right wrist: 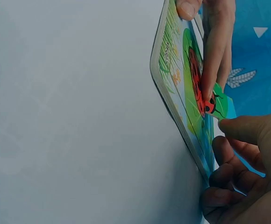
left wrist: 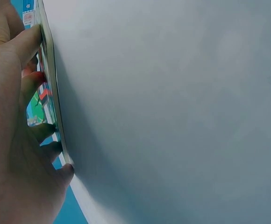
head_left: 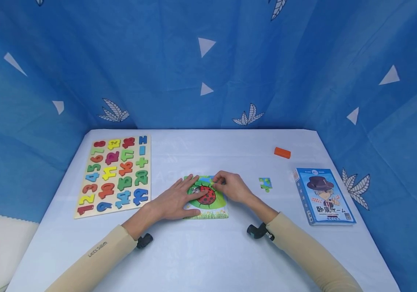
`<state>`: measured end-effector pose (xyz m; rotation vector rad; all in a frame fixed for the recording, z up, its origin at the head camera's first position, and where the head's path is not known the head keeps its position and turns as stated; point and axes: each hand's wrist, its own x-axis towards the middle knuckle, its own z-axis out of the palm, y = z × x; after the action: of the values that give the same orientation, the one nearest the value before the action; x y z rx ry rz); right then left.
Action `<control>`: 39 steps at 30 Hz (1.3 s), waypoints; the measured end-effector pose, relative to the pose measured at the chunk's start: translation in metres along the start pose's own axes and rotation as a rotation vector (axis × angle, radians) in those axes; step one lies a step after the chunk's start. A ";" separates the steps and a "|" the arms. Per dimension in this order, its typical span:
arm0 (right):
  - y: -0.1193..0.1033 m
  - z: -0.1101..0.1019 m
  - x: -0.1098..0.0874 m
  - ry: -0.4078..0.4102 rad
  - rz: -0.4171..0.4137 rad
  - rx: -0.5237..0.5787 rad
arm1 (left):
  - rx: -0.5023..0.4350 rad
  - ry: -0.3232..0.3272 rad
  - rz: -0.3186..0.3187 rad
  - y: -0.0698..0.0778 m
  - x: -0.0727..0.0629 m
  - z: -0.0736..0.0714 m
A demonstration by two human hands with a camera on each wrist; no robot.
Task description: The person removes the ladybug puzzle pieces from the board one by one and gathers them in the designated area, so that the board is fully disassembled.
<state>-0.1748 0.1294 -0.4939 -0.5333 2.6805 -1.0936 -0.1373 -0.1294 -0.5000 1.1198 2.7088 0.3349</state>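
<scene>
A ladybug jigsaw puzzle (head_left: 213, 214) in a flat tray lies at the middle of the table. My left hand (head_left: 173, 202) rests spread over its left side, with straight fingers on the picture and the thumb near the lower edge. At the upper right of the puzzle, my right hand (head_left: 232, 187) pinches a puzzle piece (right wrist: 223, 103). This piece, green with some red and black, stands tilted up from the tray in the right wrist view, beside a left fingertip. The left wrist view shows the left fingers along the tray's edge (left wrist: 56, 100).
A loose puzzle piece (head_left: 265, 183) lies right of the puzzle. Farther right are an orange block (head_left: 282, 153) and a blue game box (head_left: 327, 196). On the left lies a wooden number board (head_left: 117, 176). Blue curtains (head_left: 208, 65) enclose the table's back and sides.
</scene>
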 end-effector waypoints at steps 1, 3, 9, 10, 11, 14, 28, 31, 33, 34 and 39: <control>0.000 0.000 0.000 0.001 0.001 0.000 | -0.002 0.001 0.000 0.000 0.000 0.000; -0.001 0.000 0.001 0.003 0.005 0.004 | -0.003 0.001 0.000 0.000 -0.001 0.000; -0.003 0.000 0.001 -0.001 0.022 0.014 | -0.005 0.007 0.008 -0.001 -0.001 0.001; -0.004 0.000 0.001 -0.002 0.024 0.016 | -0.005 0.007 0.009 -0.001 -0.001 0.001; -0.004 -0.001 0.000 -0.001 0.025 0.018 | -0.005 0.008 0.011 -0.001 -0.001 0.001; -0.004 -0.001 0.000 0.002 0.025 0.025 | -0.001 0.007 0.013 -0.001 -0.001 0.001; -0.005 0.000 0.001 -0.008 0.025 0.017 | 0.006 0.007 0.018 -0.001 0.000 0.000; -0.005 0.000 0.001 -0.009 0.025 0.020 | 0.008 0.006 0.019 -0.001 0.000 0.000; -0.005 0.000 0.000 -0.010 0.023 0.022 | 0.008 0.008 0.020 -0.001 0.000 0.000; -0.005 0.000 0.000 -0.009 0.022 0.022 | 0.008 0.010 0.020 -0.001 0.000 0.000; -0.005 0.001 0.001 -0.008 0.017 0.028 | 0.016 0.016 0.022 -0.002 0.000 0.002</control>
<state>-0.1741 0.1254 -0.4909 -0.5081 2.6534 -1.1204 -0.1380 -0.1309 -0.5020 1.1572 2.7197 0.3276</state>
